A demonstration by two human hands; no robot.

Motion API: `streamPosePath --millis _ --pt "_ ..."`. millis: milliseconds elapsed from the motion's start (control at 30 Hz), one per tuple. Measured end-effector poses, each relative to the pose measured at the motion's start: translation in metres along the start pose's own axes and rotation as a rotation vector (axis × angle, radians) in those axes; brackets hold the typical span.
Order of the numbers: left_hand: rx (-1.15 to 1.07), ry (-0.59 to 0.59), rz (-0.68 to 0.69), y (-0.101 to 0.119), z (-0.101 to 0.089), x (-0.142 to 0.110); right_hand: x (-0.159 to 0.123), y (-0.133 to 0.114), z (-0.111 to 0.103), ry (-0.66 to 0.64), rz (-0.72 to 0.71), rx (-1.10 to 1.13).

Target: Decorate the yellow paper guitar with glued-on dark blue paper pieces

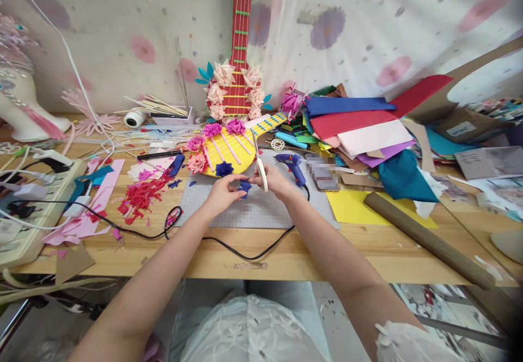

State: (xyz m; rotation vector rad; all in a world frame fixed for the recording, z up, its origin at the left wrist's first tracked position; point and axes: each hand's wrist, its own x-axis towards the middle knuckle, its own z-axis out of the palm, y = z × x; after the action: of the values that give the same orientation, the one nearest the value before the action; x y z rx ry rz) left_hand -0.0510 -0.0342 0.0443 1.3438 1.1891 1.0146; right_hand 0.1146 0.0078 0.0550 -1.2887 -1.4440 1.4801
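Between the fingertips of my left hand [224, 194] is a small folded piece of dark blue paper [245, 186]. My right hand [273, 180] is closed around white-handled scissors [261, 172], whose blades point up and away from me. Its fingertips also meet the blue paper's right edge. Just beyond my hands lies a yellow paper instrument [229, 152] with pink strips, pink flowers and one dark blue paper flower [224, 169]. Beneath my hands is a grey cutting mat [261, 212].
A blue glue gun [292, 167] rests right of my hands, its black cord [249, 257] looping across the table front. Red paper scraps [143, 196] lie left. Stacked coloured paper [359, 125] and a brown tube [425, 239] lie right. A red paper instrument [239, 95] stands behind.
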Motion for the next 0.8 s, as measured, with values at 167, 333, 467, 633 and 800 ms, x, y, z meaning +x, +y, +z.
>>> streamPosePath --millis 167,333,467,633,800 --pt "0.155 0.091 0.062 0.0 -0.029 -0.01 0.005 0.009 -0.01 0.111 -0.059 -0.053" --pt "0.365 0.152 0.017 -0.002 -0.05 -0.019 0.008 0.024 -0.028 0.299 -0.148 -0.132" --pt "0.416 0.136 -0.025 -0.001 -0.035 -0.02 0.005 0.033 -0.031 0.454 -0.198 -0.174" --pt "0.449 0.138 -0.032 0.0 -0.007 -0.015 -0.001 0.043 -0.027 0.552 -0.117 -0.356" --pt "0.582 0.164 -0.073 0.0 0.002 -0.009 -0.001 0.052 -0.023 0.571 -0.148 -0.345"
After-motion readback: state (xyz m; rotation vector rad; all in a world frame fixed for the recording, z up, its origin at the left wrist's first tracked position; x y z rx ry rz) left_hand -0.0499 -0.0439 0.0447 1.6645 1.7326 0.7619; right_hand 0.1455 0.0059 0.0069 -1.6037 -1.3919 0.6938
